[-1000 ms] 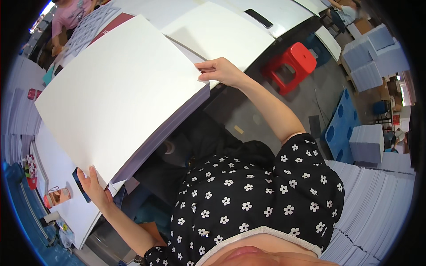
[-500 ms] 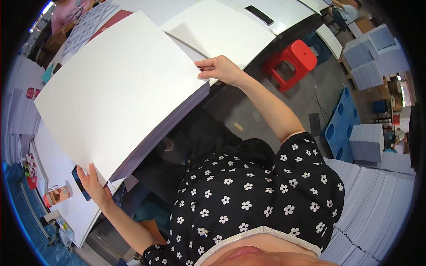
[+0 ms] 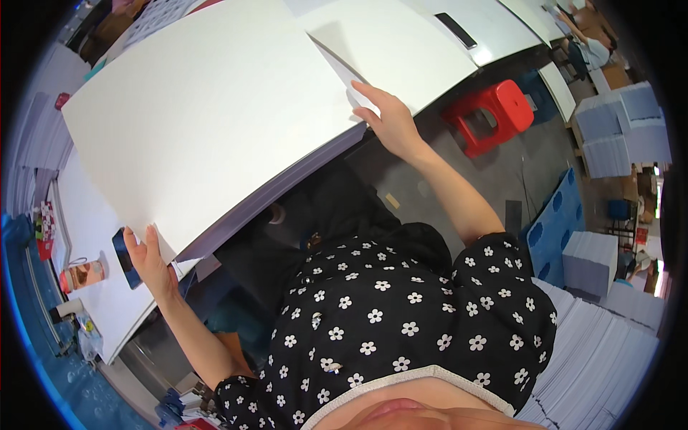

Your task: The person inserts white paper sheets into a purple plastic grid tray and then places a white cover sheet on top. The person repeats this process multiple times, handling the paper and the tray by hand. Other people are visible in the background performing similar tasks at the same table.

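A thick stack of large white sheets (image 3: 208, 136) lies before me, its layered side facing my lap. At its near left corner is my left hand (image 3: 152, 264), thumb and fingers apart and touching the edges there. A dark phone (image 3: 126, 256) lies just beside those fingers. My right hand (image 3: 393, 123) is at the near right corner, index finger stretched along the side and thumb spread from it. Next to that hand, the right edge of the top sheet stands up slightly and casts a shadow. What its other fingers touch is hidden.
More white sheets (image 3: 408, 50) lie to the right, with a dark flat object (image 3: 456, 31) beyond. A red stool (image 3: 514, 104) and blue pallet (image 3: 555, 229) stand on the floor. Paper stacks (image 3: 595, 358) rise behind me at right. A jar (image 3: 84, 275) is at left; another person (image 3: 593, 50) sits far right.
My right thumb and index finger have spread farther apart at the corner. My left hand stays at its corner. The whole view has shifted a little.
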Tool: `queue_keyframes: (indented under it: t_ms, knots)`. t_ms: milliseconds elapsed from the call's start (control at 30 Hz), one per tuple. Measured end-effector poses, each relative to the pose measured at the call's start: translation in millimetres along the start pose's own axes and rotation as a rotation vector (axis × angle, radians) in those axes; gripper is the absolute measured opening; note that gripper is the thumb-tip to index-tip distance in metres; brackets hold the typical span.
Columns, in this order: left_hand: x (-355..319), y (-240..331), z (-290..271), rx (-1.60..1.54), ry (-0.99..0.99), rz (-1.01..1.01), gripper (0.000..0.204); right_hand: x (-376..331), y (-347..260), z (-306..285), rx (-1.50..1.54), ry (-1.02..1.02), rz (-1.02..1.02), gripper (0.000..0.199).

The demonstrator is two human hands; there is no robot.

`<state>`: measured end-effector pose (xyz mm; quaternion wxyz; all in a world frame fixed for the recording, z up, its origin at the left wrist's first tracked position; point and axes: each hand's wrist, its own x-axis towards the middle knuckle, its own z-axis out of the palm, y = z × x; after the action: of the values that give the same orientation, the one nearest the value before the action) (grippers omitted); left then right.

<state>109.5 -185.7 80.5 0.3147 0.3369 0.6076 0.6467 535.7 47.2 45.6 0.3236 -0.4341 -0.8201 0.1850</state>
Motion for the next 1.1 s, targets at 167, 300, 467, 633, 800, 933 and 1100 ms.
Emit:
queue_keyframes:
  t_ms: [167, 300, 467, 633, 800, 933, 1100]
  knots:
    - [0, -2, -1, 0.023, 0.014, 0.031, 0.037, -22, -21, 8, -0.263, 0.080, -0.370, 0.063]
    - [-1, 0, 2, 0.030, 0.017, 0.014, 0.036, -30, -23, 14, -0.295, -0.003, -0.420, 0.067]
    - [-2, -2, 0, 0.031, 0.020, -0.002, 0.034, -29, -21, 17, -0.277, 0.011, -0.437, 0.064]
    - [-5, -3, 1, 0.067, 0.009, 0.024, 0.035, -28, -19, 18, -0.304, 0.026, -0.466, 0.062]
    - [-4, -9, -2, 0.153, 0.038, 0.011, 0.038, -27, -29, 17, -0.396, 0.023, -0.497, 0.058]
    - [-3, -9, 2, 0.225, 0.050, 0.030, 0.041, -30, -50, 32, -0.268, -0.001, -0.479, 0.060]
    - [-6, -6, 5, 0.266, 0.084, 0.003, 0.042, -31, -95, 57, -0.179, -0.092, -0.560, 0.064]
